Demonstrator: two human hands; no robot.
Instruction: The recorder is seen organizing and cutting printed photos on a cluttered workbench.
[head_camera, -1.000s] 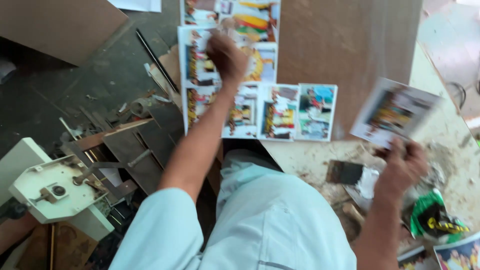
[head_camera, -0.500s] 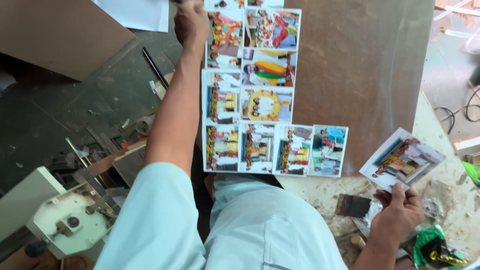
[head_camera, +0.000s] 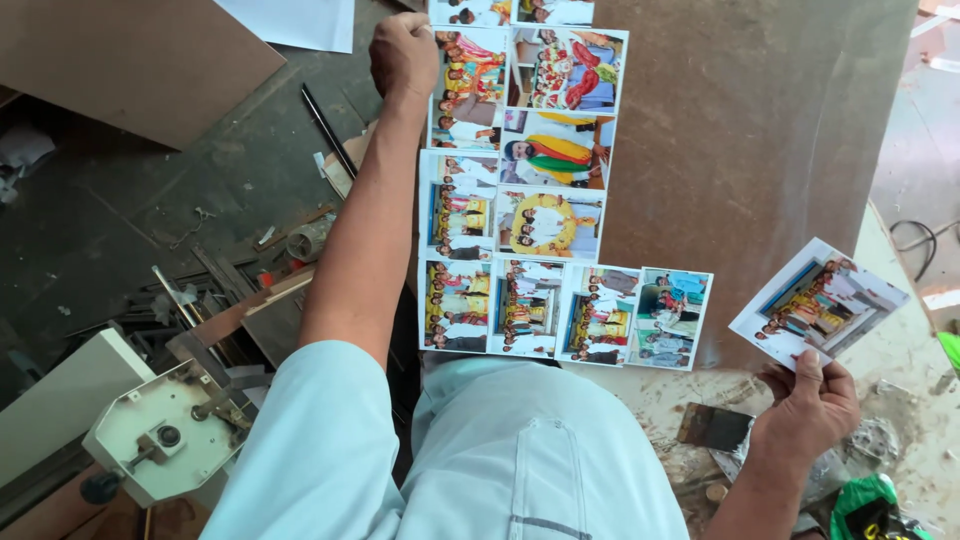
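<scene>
Several colour photo prints (head_camera: 530, 210) lie edge to edge on a brown board (head_camera: 760, 140), forming a column and a bottom row. My left hand (head_camera: 403, 52) is stretched far forward, its fingers curled down on the left edge of a print near the top of the column. My right hand (head_camera: 808, 405) is low at the right and pinches a small stack of photo prints (head_camera: 818, 303) by its lower edge, held in the air beside the board.
A cream metal machine (head_camera: 165, 435) with a lever sits at the lower left, among metal strips and scraps (head_camera: 200, 290). A brown sheet (head_camera: 120, 60) and white paper (head_camera: 295, 20) lie at the top left. A green bag (head_camera: 870, 510) lies on the dusty worktop.
My left hand has reached further up the column of prints. My right hand with its stack has stayed low at the right. The view has shifted, showing more rows of prints.
</scene>
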